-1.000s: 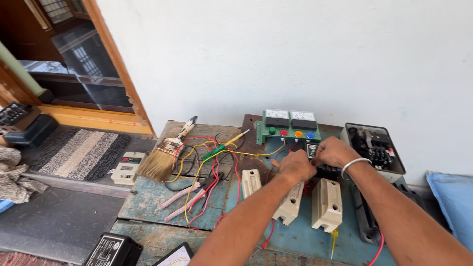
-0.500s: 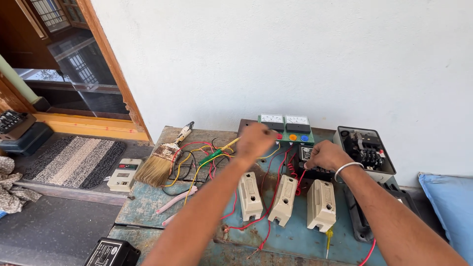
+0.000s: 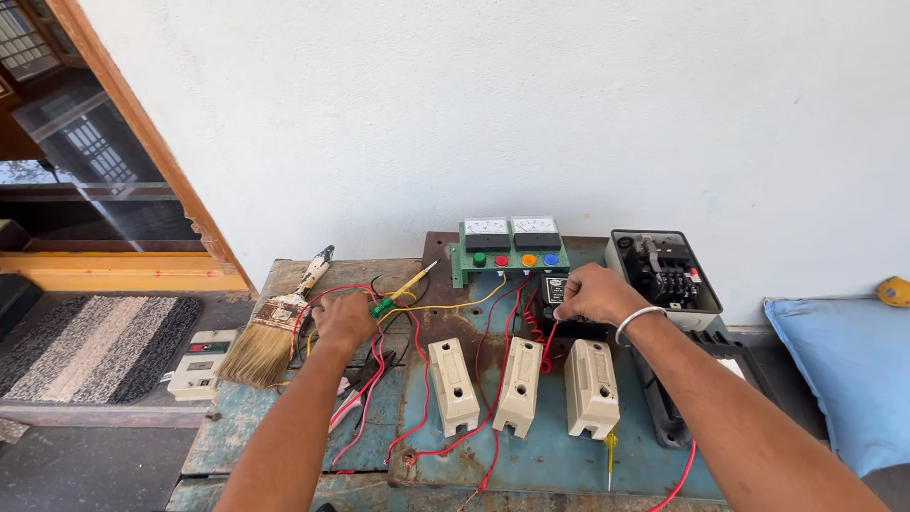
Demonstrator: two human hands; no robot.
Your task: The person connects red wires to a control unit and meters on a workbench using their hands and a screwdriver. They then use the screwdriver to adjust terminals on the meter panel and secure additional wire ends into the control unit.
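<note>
Head view shows the left hand (image 3: 343, 320) now lying on the tangle of red, yellow and green wires (image 3: 398, 313) at the left part of the worn blue-painted metal bench (image 3: 559, 455). One second ago that hand was beside the right one at the black component; half a second ago it was lifted over the green panel with two white meters and coloured buttons (image 3: 509, 244). It has swung left and come down, so the work has shifted from the black part to the loose wiring. The right hand (image 3: 592, 294) has barely moved and stays on the small black electrical component (image 3: 559, 303) just below the green panel.

Left arm reaches forward from the lower edge, wrist straight, palm down, fingers curled together over the wires; whether they actually pinch one cannot be told. Right arm comes in from the lower right with a silver bangle (image 3: 635, 322) at the wrist, knuckles up, fingers bent onto the black component, apparently pressing or gripping its top.

Three cream porcelain fuse carriers (image 3: 519, 384) lie in a row between the forearms. A wooden-handled paintbrush (image 3: 270, 327) rests just left of the left hand, and an open grey starter box (image 3: 664, 270) sits right of the right hand.
</note>
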